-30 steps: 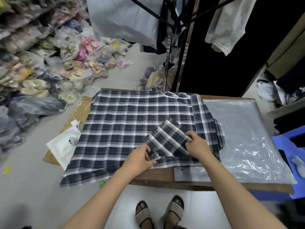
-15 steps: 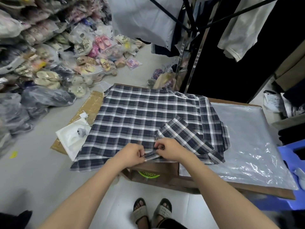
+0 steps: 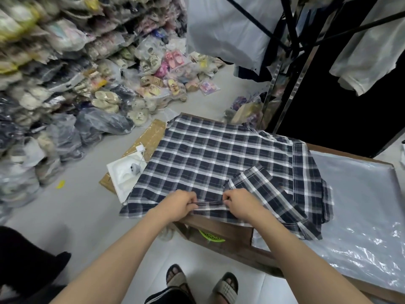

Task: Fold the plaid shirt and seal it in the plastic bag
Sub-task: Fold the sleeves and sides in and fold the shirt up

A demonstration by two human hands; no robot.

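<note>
I see the plaid shirt (image 3: 210,167) spread flat over the wooden surface (image 3: 221,227), its left part overhanging the surface edge toward the floor. One sleeve (image 3: 258,185) is folded back diagonally across the body of the shirt. My left hand (image 3: 179,206) is closed in a pinch on the near hem, and my right hand (image 3: 241,205) is closed the same way just beside it, a short stretch of hem pulled taut between them. Both hands sit right at the near edge of the surface.

The plastic bag (image 3: 355,207) lies flat to the right, and the shirt's right edge overlaps its left part. It is clear and crinkled, with glare near the front.

To the left of the shirt, partly under it, I see a white tray (image 3: 122,178) with a small grey object in it, resting on a sheet of brown cardboard (image 3: 146,137). Beyond that, the floor (image 3: 72,207) is crowded with bagged slippers and shoes (image 3: 105,84) heaped high along the left. Behind the surface stands a metal garment rack (image 3: 291,40) with pale clothes hanging. Under the surface a green object (image 3: 210,236) shows, and my sandalled feet (image 3: 201,286) are below. Nothing lies on top of the shirt except my hands.
</note>
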